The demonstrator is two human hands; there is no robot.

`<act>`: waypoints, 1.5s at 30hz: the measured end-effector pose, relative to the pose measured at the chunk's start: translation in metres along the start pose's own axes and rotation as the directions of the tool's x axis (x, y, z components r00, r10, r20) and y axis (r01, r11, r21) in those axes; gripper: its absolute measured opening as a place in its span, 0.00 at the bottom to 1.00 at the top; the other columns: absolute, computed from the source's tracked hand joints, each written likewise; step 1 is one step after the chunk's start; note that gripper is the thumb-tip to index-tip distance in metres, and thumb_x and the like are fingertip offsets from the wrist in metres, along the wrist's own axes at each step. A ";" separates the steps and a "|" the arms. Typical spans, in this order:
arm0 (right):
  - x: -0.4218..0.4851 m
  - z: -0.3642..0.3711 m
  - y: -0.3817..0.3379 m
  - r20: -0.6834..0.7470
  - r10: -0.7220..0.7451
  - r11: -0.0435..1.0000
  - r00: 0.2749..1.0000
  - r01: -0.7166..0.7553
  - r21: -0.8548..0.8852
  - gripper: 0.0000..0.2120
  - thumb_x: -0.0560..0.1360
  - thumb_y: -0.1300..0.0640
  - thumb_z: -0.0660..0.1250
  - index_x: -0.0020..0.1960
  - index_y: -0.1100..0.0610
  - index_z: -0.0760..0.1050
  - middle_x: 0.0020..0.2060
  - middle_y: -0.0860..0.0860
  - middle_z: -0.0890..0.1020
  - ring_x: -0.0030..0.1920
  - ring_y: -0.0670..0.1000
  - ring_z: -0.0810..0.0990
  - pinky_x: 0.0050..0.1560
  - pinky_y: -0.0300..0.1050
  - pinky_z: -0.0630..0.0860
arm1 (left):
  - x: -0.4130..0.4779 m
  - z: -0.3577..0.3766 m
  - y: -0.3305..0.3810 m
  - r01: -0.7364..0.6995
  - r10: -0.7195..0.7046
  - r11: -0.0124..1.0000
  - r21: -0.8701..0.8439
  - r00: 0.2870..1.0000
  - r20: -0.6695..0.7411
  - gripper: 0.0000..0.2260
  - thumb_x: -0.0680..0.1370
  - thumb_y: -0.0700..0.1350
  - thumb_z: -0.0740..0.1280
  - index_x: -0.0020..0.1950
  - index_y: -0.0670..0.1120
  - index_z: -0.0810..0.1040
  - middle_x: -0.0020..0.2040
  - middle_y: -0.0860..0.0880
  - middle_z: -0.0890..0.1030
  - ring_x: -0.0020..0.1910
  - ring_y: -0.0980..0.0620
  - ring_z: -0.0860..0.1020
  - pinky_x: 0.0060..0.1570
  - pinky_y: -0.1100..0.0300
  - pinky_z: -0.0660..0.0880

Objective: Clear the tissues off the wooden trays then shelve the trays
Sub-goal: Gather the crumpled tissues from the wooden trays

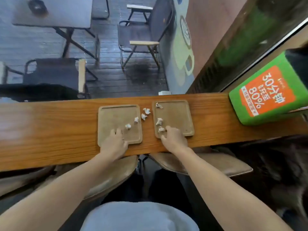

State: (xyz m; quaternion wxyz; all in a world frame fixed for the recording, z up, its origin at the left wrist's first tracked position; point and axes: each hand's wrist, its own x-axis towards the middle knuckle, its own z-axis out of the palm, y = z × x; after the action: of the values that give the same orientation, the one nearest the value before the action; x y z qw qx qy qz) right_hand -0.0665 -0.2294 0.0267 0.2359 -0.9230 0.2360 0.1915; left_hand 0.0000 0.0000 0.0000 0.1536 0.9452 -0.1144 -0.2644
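Two square wooden trays lie side by side on a long wooden counter (50,127). The left tray (115,115) carries two crumpled white tissues (128,126) (136,120). Two more tissues (146,111) (143,116) lie on the counter in the gap between the trays. The right tray (176,114) holds three tissues (158,105) (159,121) (161,130). My left hand (115,140) rests on the left tray's near part, fingers spread, just short of a tissue. My right hand (172,138) sits at the right tray's near corner, fingertips touching the nearest tissue.
A green and orange box (268,95) stands on the counter at the right. Two brown stools (225,164) sit under the counter's near edge. Beyond the counter are folding chairs (138,40) and a grey table (53,12) on a dark plank floor.
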 end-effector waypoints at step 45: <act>0.066 0.042 0.020 0.066 0.177 0.947 0.982 -0.188 0.259 0.07 0.79 0.58 0.63 0.42 0.54 0.71 0.43 0.51 0.75 0.38 0.48 0.74 0.35 0.40 0.70 | 0.075 0.002 -0.001 0.029 -0.017 0.992 -0.122 0.995 0.096 0.06 0.80 0.41 0.58 0.45 0.45 0.72 0.41 0.46 0.77 0.40 0.48 0.75 0.37 0.56 0.71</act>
State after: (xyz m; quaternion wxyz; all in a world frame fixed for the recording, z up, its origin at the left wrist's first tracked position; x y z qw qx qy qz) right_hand -0.0335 -0.2453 -0.0450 0.3431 -0.8534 0.3387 0.1984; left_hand 0.0614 -0.0221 -0.0372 0.2032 0.9216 -0.0941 -0.3171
